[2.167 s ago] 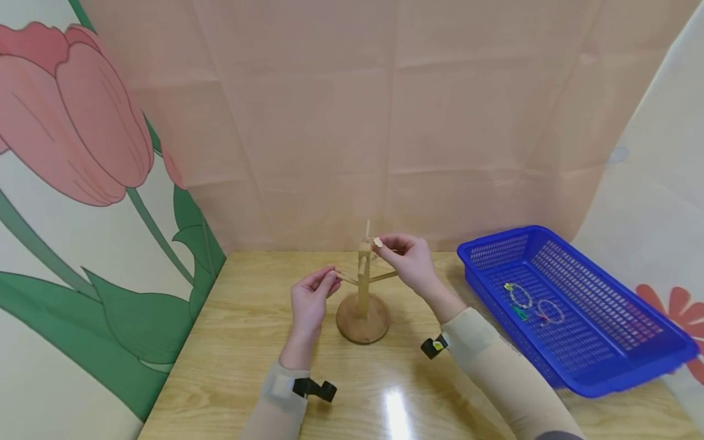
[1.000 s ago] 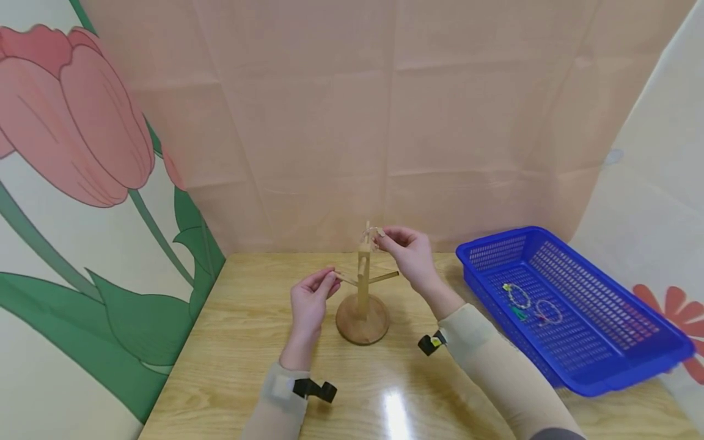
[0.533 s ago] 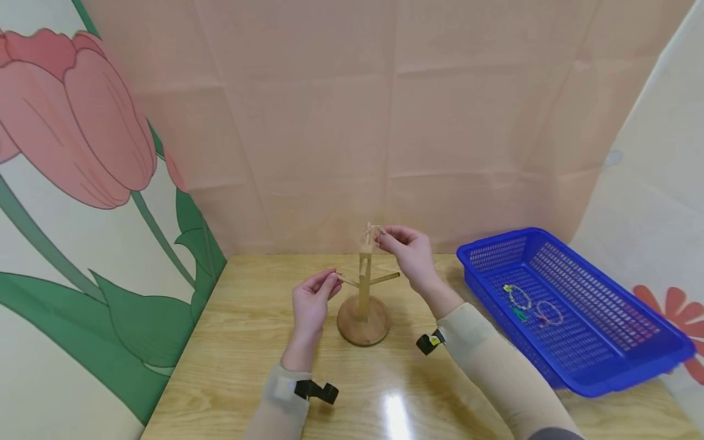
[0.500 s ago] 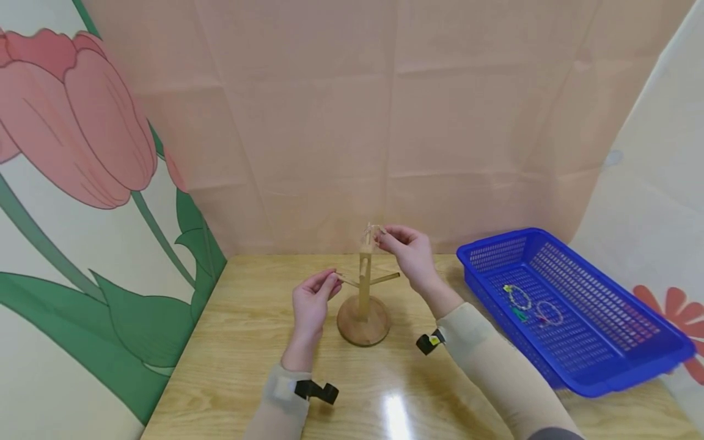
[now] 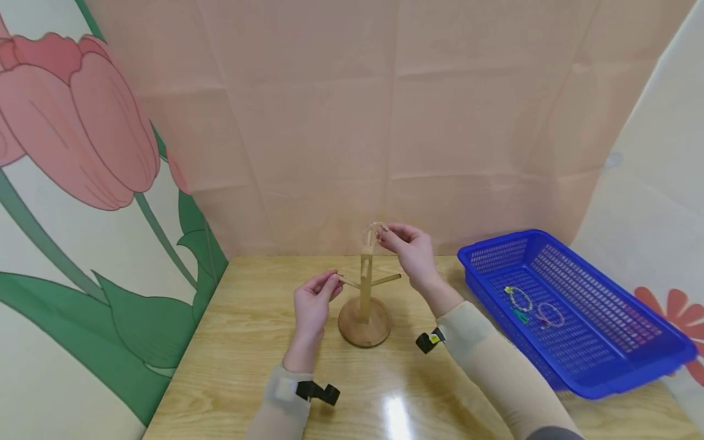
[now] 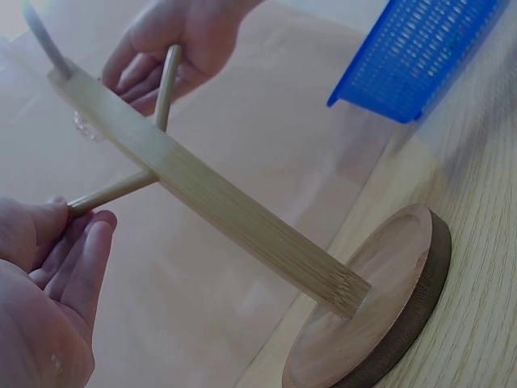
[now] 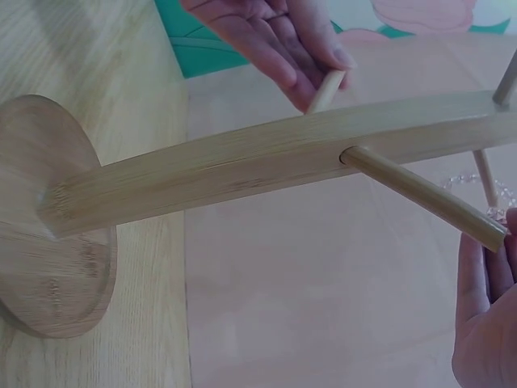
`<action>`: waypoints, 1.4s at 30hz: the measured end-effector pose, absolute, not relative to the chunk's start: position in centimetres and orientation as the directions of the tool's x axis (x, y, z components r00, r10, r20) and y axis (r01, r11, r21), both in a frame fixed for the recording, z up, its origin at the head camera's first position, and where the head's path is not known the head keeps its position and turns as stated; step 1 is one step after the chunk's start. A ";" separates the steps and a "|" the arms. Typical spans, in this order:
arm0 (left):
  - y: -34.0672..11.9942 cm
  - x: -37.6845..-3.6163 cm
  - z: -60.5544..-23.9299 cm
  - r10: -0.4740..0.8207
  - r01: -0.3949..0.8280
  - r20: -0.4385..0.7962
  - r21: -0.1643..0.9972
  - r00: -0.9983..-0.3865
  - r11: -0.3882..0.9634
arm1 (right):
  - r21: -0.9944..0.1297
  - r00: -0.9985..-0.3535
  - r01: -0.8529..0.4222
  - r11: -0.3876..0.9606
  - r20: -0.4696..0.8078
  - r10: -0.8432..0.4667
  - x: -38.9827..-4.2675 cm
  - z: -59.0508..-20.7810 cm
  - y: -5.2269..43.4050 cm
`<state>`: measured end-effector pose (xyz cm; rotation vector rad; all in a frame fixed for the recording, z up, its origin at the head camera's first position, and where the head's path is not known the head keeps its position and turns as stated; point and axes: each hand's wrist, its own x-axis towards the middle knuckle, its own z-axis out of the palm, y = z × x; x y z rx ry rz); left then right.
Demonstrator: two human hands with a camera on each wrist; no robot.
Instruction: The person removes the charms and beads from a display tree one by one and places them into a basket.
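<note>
Table (image 5: 242, 342) of pale wood carries everything: a blue basket (image 5: 649, 360) at the right with two bead bracelets (image 5: 519, 297) on its floor, and near the middle a wooden stand (image 5: 364, 305), an upright post on a round base with thin pegs through it.

Left hand (image 5: 311, 300) steadies the stand: thumb and fingers are pinched together on the tip of the lower peg (image 6: 109, 191), as the left wrist view shows plainly.

Right hand (image 5: 409, 249) is up at the top of the post, its grip closed on a small clear-beaded bracelet (image 5: 374, 229), which hangs right at the top pegs. The right wrist view catches only a glint of beads (image 7: 485, 187) beside a thin peg, so I cannot tell whether the loop is already over a peg or just beside it.

To do this step well, I would judge: keep the left pinch firm so the light stand does not tip, hold the loop open wide, pass it fully over the peg's tip, and let go only once it hangs by itself.
</note>
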<state>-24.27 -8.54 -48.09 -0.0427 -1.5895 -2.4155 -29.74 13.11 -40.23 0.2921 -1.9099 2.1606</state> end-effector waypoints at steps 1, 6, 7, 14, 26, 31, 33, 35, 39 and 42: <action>-8.5 -24.3 -48.1 -0.190 0.222 0.160 0.901 -0.969 -0.373 | -0.944 -0.951 -0.310 -0.115 0.306 0.050 -29.8 -40.3 13.1; -8.5 -24.2 -48.3 -0.186 0.219 0.157 0.898 -0.970 -0.382 | -0.943 -0.950 -0.311 -0.123 0.307 0.047 -29.9 -40.2 13.1; -8.5 -24.2 -48.3 -0.186 0.220 0.158 0.896 -0.970 -0.385 | -0.942 -0.950 -0.312 -0.125 0.308 0.046 -30.0 -40.2 13.1; -8.4 -24.5 -48.3 -0.192 0.231 0.167 0.896 -0.967 -0.380 | -0.937 -0.948 -0.319 -0.143 0.313 0.062 -30.4 -40.1 13.2; -8.4 -24.4 -48.5 -0.187 0.241 0.182 0.896 -0.965 -0.374 | -0.931 -0.953 -0.302 -0.204 0.287 0.099 -30.8 -41.0 13.8; -8.4 -24.4 -48.5 -0.176 0.243 0.188 0.893 -0.966 -0.379 | -0.935 -0.956 -0.292 -0.203 0.278 0.097 -30.8 -41.3 14.1; -8.4 -24.4 -48.5 -0.176 0.238 0.182 0.891 -0.967 -0.386 | -0.937 -0.958 -0.286 -0.201 0.271 0.098 -30.8 -41.3 14.1; -8.4 -24.4 -48.5 -0.180 0.236 0.177 0.890 -0.968 -0.390 | -0.937 -0.958 -0.283 -0.204 0.268 0.099 -30.8 -41.4 14.2; -8.5 -24.4 -48.4 -0.188 0.234 0.172 0.891 -0.967 -0.389 | -0.939 -0.960 -0.278 -0.204 0.262 0.102 -30.9 -41.5 14.3; -8.5 -24.5 -48.4 -0.185 0.238 0.177 0.890 -0.967 -0.389 | -0.940 -0.961 -0.273 -0.202 0.256 0.105 -30.9 -41.5 14.3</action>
